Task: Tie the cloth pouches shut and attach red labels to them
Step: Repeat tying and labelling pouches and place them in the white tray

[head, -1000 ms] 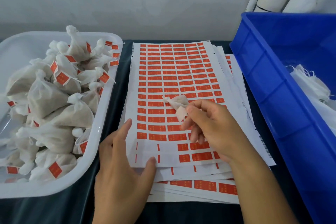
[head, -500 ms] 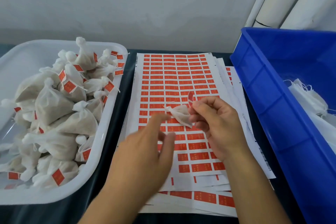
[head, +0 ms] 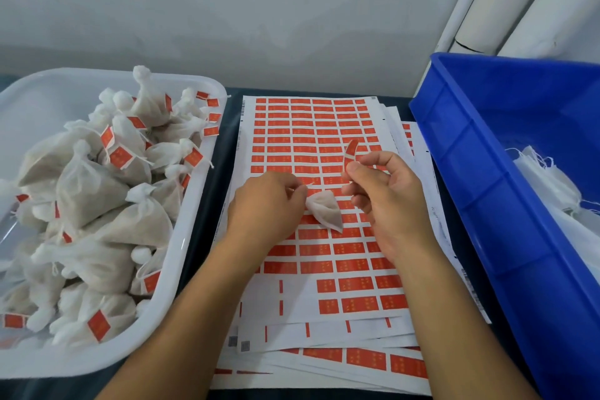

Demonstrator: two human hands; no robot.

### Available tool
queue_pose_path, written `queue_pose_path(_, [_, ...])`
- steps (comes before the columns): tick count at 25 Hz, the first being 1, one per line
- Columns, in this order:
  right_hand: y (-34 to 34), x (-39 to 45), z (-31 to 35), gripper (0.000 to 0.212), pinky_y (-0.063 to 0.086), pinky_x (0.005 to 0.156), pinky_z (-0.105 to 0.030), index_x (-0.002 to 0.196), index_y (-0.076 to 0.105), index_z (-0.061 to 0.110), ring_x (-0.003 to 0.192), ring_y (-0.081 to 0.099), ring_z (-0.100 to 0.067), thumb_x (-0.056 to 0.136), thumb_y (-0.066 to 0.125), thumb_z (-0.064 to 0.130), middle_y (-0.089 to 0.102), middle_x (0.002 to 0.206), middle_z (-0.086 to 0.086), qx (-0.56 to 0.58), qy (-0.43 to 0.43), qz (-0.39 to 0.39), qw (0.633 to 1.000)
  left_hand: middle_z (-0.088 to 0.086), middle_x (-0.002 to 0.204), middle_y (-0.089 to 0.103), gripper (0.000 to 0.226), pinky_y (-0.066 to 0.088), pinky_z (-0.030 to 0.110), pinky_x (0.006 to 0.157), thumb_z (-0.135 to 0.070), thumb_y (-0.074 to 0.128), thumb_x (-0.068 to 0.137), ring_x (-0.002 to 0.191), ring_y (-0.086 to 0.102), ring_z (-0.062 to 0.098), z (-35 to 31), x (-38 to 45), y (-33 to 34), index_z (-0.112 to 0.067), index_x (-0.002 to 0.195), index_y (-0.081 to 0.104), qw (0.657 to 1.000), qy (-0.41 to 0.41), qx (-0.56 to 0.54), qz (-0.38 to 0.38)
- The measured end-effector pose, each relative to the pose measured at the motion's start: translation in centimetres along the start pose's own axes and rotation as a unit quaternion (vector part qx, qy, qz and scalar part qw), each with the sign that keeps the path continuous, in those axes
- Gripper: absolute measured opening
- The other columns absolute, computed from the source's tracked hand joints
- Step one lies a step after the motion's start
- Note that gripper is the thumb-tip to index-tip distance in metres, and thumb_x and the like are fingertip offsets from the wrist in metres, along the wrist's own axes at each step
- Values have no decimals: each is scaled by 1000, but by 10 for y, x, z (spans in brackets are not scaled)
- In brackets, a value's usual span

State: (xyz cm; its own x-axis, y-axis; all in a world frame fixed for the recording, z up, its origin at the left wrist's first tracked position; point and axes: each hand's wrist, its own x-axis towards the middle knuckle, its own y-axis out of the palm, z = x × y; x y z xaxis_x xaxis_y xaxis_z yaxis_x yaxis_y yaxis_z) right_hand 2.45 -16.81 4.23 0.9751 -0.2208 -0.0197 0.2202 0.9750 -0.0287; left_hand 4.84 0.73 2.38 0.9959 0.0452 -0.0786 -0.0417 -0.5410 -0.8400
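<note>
White pouch (head: 325,208) slants down-right from left hand (head: 266,204).

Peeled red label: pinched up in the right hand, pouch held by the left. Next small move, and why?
Probably bring the red label down to the string at the pouch neck. The right hand pinches it clear of the sheets, the left hand holds the neck, and the pouch shows no label.

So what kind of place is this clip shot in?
Most likely a small hand-packing workbench. A white tray holds tied, labelled pouches, a stack of red label sheets lies in the middle, and a blue crate holds more white cloth. The left hand holds a pouch, the right hand a peeled label.
</note>
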Motion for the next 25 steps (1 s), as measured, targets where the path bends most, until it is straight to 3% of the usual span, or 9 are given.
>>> queue_pose_path(6, [-2,0,-24,20,62,68,-23,111,65,40,81,77,-12,93,73,42,78,90,11,-28,23,-3,999,-25,100,66,13,46,14,62,-41,63,98,77,62,-1,9,-3,17,-46,110,61,997,38,-62,-6])
queue_pose_path(10, [-1,2,-29,20,62,68,-24,110,65,41,80,76,-12,92,73,43,78,88,10,-31,34,-3,999,-23,113,70,26,52,18,73,-44,59,99,91,66,4,11,-6,18,-45,125,65,996,52,-75,6])
queue_pose_path(16, [0,2,-35,17,60,66,-22,109,65,41,80,76,-12,93,72,42,78,87,8,-40,43,9,998,-22,122,69,31,58,26,89,-44,57,101,99,67,5,12,-13,11,-43,130,67,991,96,-79,56])
queue_pose_path(21, [0,2,-35,16,61,68,-24,108,65,40,80,76,-13,93,72,40,78,88,8,-39,42,16,998,-21,105,72,24,55,17,78,-42,60,100,85,66,3,15,-13,7,-38,119,74,990,88,-84,72])
queue_pose_path(25, [-1,2,-35,18,62,69,-26,109,65,41,81,77,-13,93,72,43,78,89,9,-39,45,21,998,-24,105,69,26,49,12,77,-38,67,97,84,64,-3,15,-15,10,-37,122,73,989,71,-132,5])
